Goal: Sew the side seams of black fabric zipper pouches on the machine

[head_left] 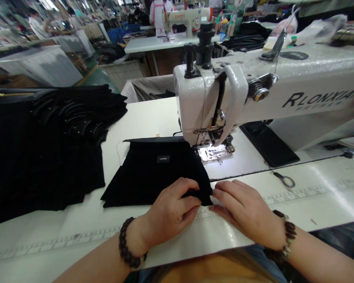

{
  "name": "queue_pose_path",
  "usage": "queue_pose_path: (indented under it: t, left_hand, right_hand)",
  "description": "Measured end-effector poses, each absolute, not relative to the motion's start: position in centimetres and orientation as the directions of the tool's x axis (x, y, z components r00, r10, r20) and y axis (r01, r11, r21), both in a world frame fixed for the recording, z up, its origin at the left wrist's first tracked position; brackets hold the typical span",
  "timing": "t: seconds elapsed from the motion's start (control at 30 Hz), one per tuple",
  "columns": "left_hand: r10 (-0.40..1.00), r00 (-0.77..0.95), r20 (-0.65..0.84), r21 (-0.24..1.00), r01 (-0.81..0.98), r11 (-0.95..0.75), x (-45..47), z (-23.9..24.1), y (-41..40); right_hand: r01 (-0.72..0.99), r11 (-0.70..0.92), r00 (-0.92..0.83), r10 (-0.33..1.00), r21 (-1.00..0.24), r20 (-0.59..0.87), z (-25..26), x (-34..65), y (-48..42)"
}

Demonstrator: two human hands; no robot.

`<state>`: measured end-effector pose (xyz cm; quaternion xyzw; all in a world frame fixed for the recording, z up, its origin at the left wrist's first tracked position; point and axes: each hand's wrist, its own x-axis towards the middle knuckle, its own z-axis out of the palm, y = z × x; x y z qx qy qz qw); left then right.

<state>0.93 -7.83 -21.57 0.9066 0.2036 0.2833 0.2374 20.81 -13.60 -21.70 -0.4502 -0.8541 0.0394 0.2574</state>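
Observation:
A black fabric piece (153,173) with a small label lies on the white sewing table (76,232), its far right corner under the head of the white sewing machine (212,98). My left hand (172,210) pinches the near right corner of the fabric, thumb and fingers closed on its edge. Right beside it, my right hand (243,206) rests on the table, fingertips touching the same corner, fingers together and curled down. Both wrists wear dark bead bracelets.
A large stack of black fabric pieces (47,145) fills the table's left side. Small thread snips (284,179) lie to the right of the lit needle plate (215,152). Another sewing machine (185,17) and other people stand far behind.

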Motion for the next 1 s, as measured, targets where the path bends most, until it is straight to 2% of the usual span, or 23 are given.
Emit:
queue_pose_path:
  t: [0.1,0.23,0.37,0.53,0.63,0.73,0.83,1.0]
  left_hand:
    - [0.509,0.749,0.424,0.552,0.231,-0.801,0.9,-21.7,-7.9]
    - [0.516,0.747,0.419,0.545,0.248,-0.801,0.9,-21.7,-8.0]
    - [0.516,0.740,0.431,0.543,0.244,-0.803,0.7,-21.7,-7.8]
    - [0.561,0.646,0.519,0.546,0.254,-0.798,0.7,-21.7,-7.5]
    - [0.573,0.661,0.485,0.549,0.280,-0.788,0.9,-21.4,-7.4]
    - [0.482,0.778,0.403,0.456,0.286,-0.843,1.3,-21.1,-7.4]
    - [0.387,0.825,0.412,0.338,0.256,-0.906,1.5,-21.0,-7.5]
    - [0.352,0.839,0.415,0.313,0.231,-0.921,1.6,-21.4,-7.7]
  right_hand:
    - [0.693,0.705,-0.586,0.673,-0.152,0.451,-21.6,20.6,-13.6]
    - [0.657,0.744,-0.617,0.622,-0.118,0.482,-21.1,20.3,-13.7]
    - [0.662,0.741,-0.617,0.626,-0.117,0.477,-21.1,20.2,-14.0]
    - [0.662,0.741,-0.626,0.629,-0.113,0.462,-21.5,20.1,-14.1]
    - [0.672,0.732,-0.627,0.643,-0.112,0.441,-21.8,20.2,-14.1]
    - [0.680,0.721,-0.626,0.664,-0.129,0.410,-22.1,20.2,-14.1]
    - [0.687,0.709,-0.613,0.682,-0.158,0.399,-22.3,20.2,-14.1]
    - [0.688,0.698,-0.599,0.701,-0.200,0.386,-22.4,20.3,-14.2]
